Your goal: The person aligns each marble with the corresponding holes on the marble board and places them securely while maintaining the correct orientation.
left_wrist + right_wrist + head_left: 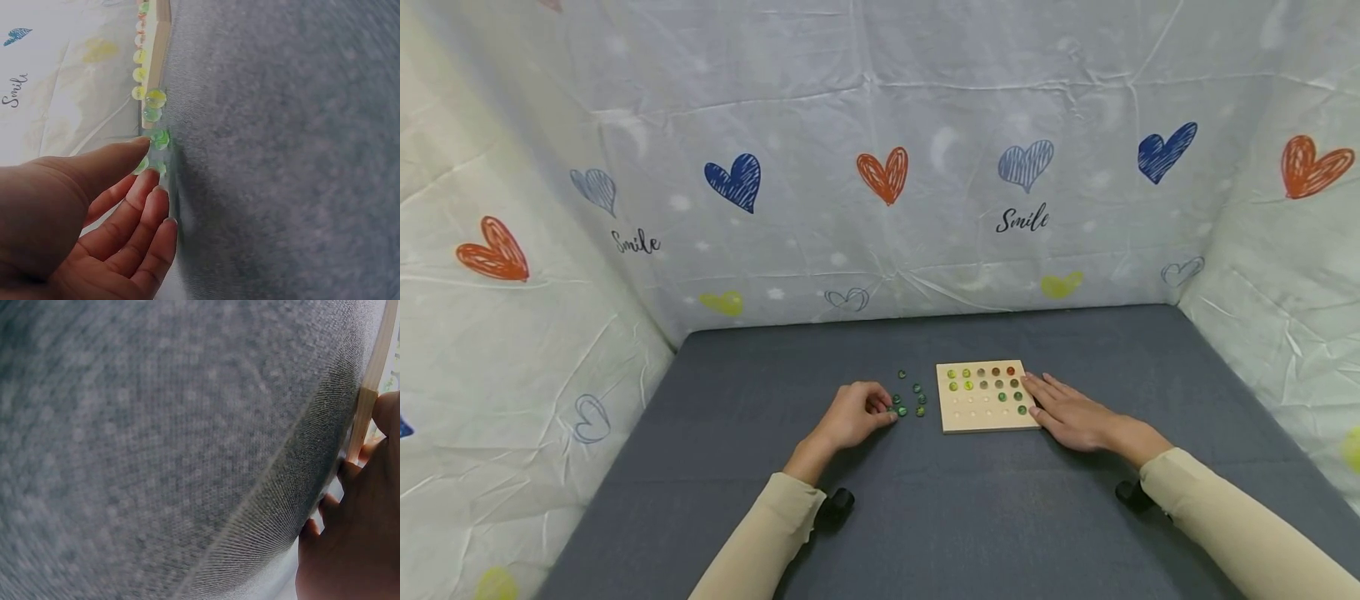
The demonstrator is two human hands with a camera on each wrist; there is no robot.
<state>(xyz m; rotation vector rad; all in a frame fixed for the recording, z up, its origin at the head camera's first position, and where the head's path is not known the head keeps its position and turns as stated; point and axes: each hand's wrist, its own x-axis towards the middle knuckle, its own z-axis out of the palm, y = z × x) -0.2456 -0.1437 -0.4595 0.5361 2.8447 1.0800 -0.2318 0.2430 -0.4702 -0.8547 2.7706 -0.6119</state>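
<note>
A pale wooden board (pixel 992 423) with rows of round hollows lies on the table. Its two far rows hold yellow, brownish and red marbles (pixel 967 385); several green marbles (pixel 1018 397) sit at its right side in the nearer rows. Left of the board, loose green marbles (pixel 921 411) lie on the cloth. My left hand (pixel 854 414) is beside them, thumb and forefinger curled about a green marble (pixel 142 165), the other fingers bent. My right hand (pixel 1077 419) lies with extended fingers along the board's right edge, touching it.
A dark grey cloth (pixel 955 525) covers the table. White sheets (pixel 805 250) printed with hearts and lettering hang behind and at both sides. Black wrist-worn cameras (pixel 835 507) sit by the cuffs of the light sleeves.
</note>
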